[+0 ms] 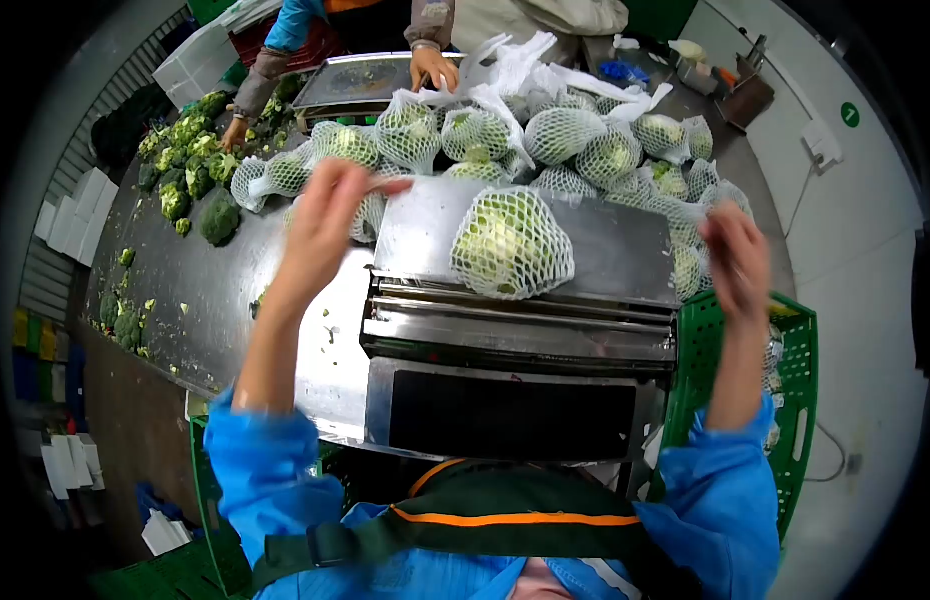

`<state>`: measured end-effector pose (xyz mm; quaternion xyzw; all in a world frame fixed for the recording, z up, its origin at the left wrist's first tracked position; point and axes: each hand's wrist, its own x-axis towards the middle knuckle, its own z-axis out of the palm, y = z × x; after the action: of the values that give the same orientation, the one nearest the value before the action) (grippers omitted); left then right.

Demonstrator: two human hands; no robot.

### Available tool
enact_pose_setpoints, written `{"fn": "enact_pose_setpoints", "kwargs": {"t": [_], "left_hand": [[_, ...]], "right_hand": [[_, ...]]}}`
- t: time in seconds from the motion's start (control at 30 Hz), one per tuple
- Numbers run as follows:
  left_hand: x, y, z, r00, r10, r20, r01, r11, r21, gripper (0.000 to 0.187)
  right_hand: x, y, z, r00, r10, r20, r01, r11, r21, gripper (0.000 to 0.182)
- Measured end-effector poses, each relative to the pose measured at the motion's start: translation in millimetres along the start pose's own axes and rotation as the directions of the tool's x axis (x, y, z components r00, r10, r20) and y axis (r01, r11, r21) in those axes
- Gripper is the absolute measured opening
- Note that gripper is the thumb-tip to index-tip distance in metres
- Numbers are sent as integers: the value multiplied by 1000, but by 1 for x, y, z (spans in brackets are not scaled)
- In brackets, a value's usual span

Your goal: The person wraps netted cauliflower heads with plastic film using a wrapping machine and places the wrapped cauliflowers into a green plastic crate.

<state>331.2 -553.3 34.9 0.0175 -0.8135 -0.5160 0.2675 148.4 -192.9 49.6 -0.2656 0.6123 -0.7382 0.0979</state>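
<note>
A pale green vegetable in white foam netting (pixel 512 243) sits on the steel top of a wrapping machine (pixel 415 235), between my hands and touched by neither. My left hand (pixel 328 215) is raised over the machine's left edge, blurred, one finger stretched to the right. On the other side my right hand (pixel 735 250) hovers past the machine's right edge, also blurred; its fingers point up and left, and whether they pinch anything is too smeared to tell. Behind the machine lies a pile of netted vegetables (pixel 565 135).
Loose broccoli (pixel 220 217) covers the table's left part. A co-worker's hands (pixel 434 68) reach in from the far side, one at the broccoli, one near the pile. A green crate (pixel 800 390) stands at the right, beside a white wall. A black panel (pixel 510 415) fronts the machine.
</note>
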Motion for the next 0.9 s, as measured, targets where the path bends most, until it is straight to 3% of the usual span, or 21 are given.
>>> {"fn": "enact_pose_setpoints", "kwargs": {"t": [0.03, 0.07, 0.1, 0.13, 0.17, 0.2, 0.23, 0.27, 0.3, 0.37, 0.4, 0.43, 0.47, 0.53, 0.57, 0.63, 0.7, 0.77, 0.8, 0.83, 0.9], "left_hand": [[20, -11, 8, 997, 32, 65, -56, 912, 406, 11], [34, -66, 10, 941, 132, 312, -312, 695, 648, 30], [35, -72, 16, 892, -58, 449, -309, 646, 698, 58], [34, -107, 24, 785, 79, 615, -571, 478, 668, 78], [30, -99, 38, 722, -47, 690, -561, 544, 624, 86], [23, -105, 50, 693, -29, 721, -560, 609, 562, 87], [19, -114, 59, 762, 73, 643, -401, 833, 381, 89], [22, -106, 67, 831, 82, 550, -298, 900, 317, 93], [23, -101, 69, 813, -23, 582, -169, 947, 273, 94], [21, -98, 67, 726, -209, 655, 108, 976, 190, 96], [9, -109, 70, 809, -111, 578, 118, 993, 25, 91], [3, -88, 66, 775, -169, 609, 197, 980, 21, 90], [-7, -72, 64, 747, -183, 639, 256, 966, -22, 89], [-44, -51, 66, 690, -206, 694, 357, 931, -78, 87], [-70, -42, 69, 658, -218, 721, 401, 912, -90, 85], [-118, -7, 65, 429, -375, 822, 745, 661, -87, 79], [-175, -10, 64, 400, -361, 842, 712, 701, -37, 69], [-213, -12, 52, 160, -463, 872, 976, 206, -69, 62], [-226, -10, 44, 125, -468, 875, 985, -45, -165, 58], [-233, -11, 35, 97, -420, 903, 991, -46, -128, 47], [-227, 0, 31, 217, -457, 863, 866, 498, 46, 35]], "right_hand": [[29, 29, 0, 1000, -21, 15, 23, 994, -104, 19], [48, 68, -8, 998, 58, 2, -51, 895, -444, 22], [59, 113, -21, 918, -158, 365, 397, 388, -832, 29], [53, 119, -1, 812, 43, 582, 575, 105, -811, 43], [43, 128, 12, 675, -136, 725, 715, 362, -598, 63], [32, 144, 25, 725, -83, 684, 640, 450, -623, 70], [24, 165, 31, 767, -12, 642, 546, 537, -643, 77], [26, 194, 26, 797, 60, 601, 370, 737, -565, 78], [31, 227, 22, 808, 144, 571, 161, 879, -449, 78], [25, 226, 26, 809, 253, 531, -50, 929, -366, 77], [13, 184, 33, 818, 271, 508, -36, 904, -425, 77], [0, 152, 40, 829, 284, 482, -22, 877, -480, 77], [-19, 135, 42, 802, 429, 417, -262, 878, -400, 77], [-67, 127, 23, 736, 506, 449, -272, 829, -489, 73], [-97, 127, 9, 705, 455, 543, -26, 783, -622, 70], [-153, 102, 8, 575, 616, 539, -271, 764, -585, 64], [-198, 68, 24, 227, 940, 256, -823, 326, -465, 58], [-268, 93, -22, 192, 936, 294, -980, 168, 107, 53], [-272, 84, -4, 247, 926, 286, -959, 192, 208, 45], [-275, 75, 13, 301, 912, 277, -928, 213, 307, 37], [-274, 68, 24, 425, 892, 155, -895, 439, -76, 31]]}}
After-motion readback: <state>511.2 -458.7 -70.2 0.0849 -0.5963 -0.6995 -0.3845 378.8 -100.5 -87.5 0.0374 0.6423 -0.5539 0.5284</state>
